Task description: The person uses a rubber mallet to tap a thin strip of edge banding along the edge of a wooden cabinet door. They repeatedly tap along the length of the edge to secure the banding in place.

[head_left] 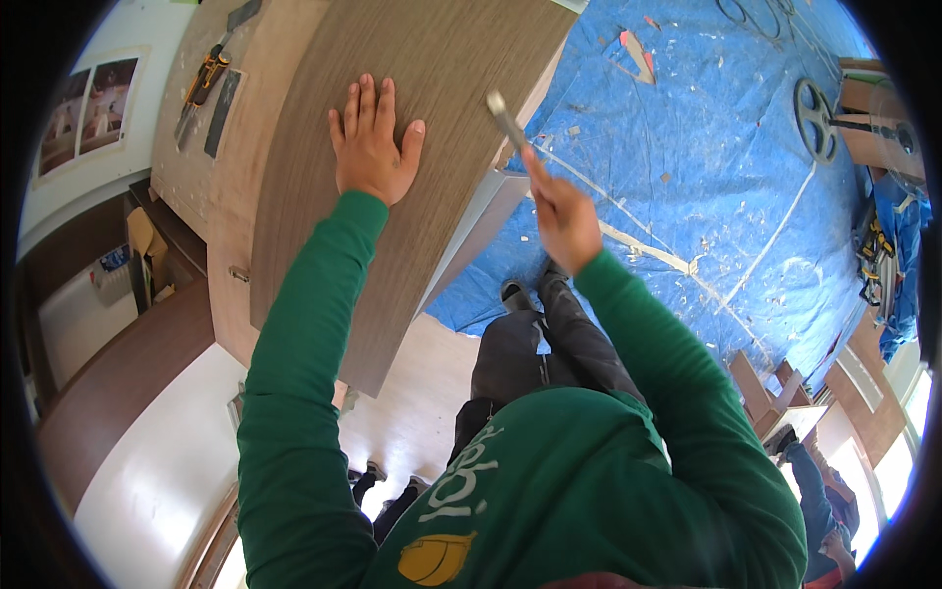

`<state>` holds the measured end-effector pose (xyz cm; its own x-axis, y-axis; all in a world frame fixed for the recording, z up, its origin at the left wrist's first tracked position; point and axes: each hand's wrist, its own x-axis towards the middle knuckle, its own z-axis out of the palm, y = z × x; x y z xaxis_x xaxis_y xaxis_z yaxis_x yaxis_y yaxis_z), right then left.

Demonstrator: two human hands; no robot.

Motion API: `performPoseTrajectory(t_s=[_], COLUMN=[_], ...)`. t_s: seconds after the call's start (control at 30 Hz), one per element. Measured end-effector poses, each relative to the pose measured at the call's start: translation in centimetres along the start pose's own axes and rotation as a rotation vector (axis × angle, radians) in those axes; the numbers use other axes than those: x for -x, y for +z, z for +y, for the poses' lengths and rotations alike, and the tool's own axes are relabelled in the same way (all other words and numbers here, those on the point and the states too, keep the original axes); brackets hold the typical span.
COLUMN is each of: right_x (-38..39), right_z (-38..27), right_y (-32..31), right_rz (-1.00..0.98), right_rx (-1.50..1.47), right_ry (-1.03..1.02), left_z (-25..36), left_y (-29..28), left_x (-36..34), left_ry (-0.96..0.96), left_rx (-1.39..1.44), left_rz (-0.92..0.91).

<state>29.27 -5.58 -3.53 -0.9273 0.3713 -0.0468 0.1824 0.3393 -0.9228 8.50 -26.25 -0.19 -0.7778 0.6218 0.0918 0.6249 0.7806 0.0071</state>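
Observation:
My left hand (375, 147) lies flat with fingers apart on a grey-brown wood-grain board (314, 255). My right hand (566, 221) is closed round the reddish handle of a hand tool (505, 118) with a pale metal end, blurred and held over the board's right edge. Just beneath it, a grey angled panel (471, 236) shows beside the board.
Left are tools (204, 77) on a worktop and dark cabinets (128, 373). A blue tarp (687, 137) with scraps covers the floor at right, near a round black frame (814, 120) and stacked materials (873, 255). Other people's legs show at lower left (392, 510) and lower right (819, 496).

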Motion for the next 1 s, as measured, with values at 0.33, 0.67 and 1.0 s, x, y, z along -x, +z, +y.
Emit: performPoseTrajectory(t_s=[0.33,0.67,1.0], right_x=[-8.7,-8.6,-2.6], right_z=[-1.4,-0.3,0.5], right_y=[-2.4,-2.6,-0.7], right_rz=[0.063,0.065,-0.003], right_rx=[0.065,0.153,0.188], right_ry=[0.137,-0.007,-0.204], left_z=[0.3,0.5,0.1], left_y=[0.1,-0.2,-0.3], left_x=[-0.4,-0.6,-0.2], left_ry=[-0.004,-0.012,-0.019], left_rx=[0.046,0.031,0.052], left_rz=[-0.022,-0.04,-0.024])
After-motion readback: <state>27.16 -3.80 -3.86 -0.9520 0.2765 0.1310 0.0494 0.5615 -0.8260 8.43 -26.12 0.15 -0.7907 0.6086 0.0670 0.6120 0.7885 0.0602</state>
